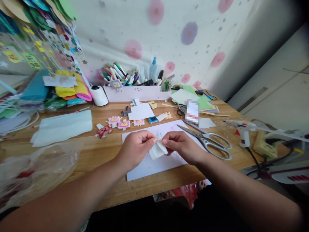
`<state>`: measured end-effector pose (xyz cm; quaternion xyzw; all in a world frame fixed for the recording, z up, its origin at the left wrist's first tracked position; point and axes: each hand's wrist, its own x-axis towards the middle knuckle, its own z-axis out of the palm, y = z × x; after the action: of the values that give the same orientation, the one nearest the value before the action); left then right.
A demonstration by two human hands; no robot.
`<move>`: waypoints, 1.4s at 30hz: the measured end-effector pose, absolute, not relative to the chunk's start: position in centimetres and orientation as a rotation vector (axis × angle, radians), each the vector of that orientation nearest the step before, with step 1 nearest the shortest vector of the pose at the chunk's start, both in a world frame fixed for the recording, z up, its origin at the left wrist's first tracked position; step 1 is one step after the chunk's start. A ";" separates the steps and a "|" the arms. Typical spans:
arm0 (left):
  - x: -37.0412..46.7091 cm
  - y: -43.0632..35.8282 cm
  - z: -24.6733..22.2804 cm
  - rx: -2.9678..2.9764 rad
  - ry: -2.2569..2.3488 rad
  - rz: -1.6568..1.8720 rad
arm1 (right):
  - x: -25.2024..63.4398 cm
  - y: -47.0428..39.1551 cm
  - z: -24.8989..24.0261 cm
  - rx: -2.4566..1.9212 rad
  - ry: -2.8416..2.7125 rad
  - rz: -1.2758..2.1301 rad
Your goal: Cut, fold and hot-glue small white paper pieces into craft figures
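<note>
Between my two hands is a small piece of white tissue-like paper (157,152), folded or crumpled, held above a white sheet (138,169). My left hand (138,148) pinches its upper left part between thumb and forefinger. Closed on its upper right edge is my right hand (180,145). Large metal scissors (205,139) lie on the sheet's right side, close to my right wrist. Beyond the sheet sit several small paper cutouts with drawn faces, among them a pink one (124,124) and a red one (103,131).
A stack of white tissue sheets (65,125) lies left, behind a clear plastic bag (38,174). At the back stand a pen box (132,93) and a white thread spool (98,95). A glue gun (243,132) with its cord occupies the right, near green paper (205,102).
</note>
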<state>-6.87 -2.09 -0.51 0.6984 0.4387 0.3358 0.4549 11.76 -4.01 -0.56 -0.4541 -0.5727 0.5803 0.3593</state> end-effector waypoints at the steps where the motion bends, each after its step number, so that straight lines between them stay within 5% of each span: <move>1: -6.8 -2.2 -0.5 1.704 1.084 0.834 | 11.6 -4.1 -0.6 -1.191 -1.510 1.455; 11: -6.5 -1.7 -1.3 1.570 0.940 0.736 | 11.5 -3.9 -0.5 -1.378 -1.997 0.946; 19: -6.6 -1.6 -1.3 1.668 1.085 0.766 | 12.0 -3.7 -0.8 -1.328 -1.786 1.308; 42: -6.5 -1.8 -1.1 1.355 0.868 0.649 | 12.6 -3.5 0.2 -1.286 -1.766 1.192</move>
<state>-6.52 -1.79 -1.07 0.5956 0.3816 0.2851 0.6468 12.56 -3.47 0.18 -0.4894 -0.6722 0.4536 0.3208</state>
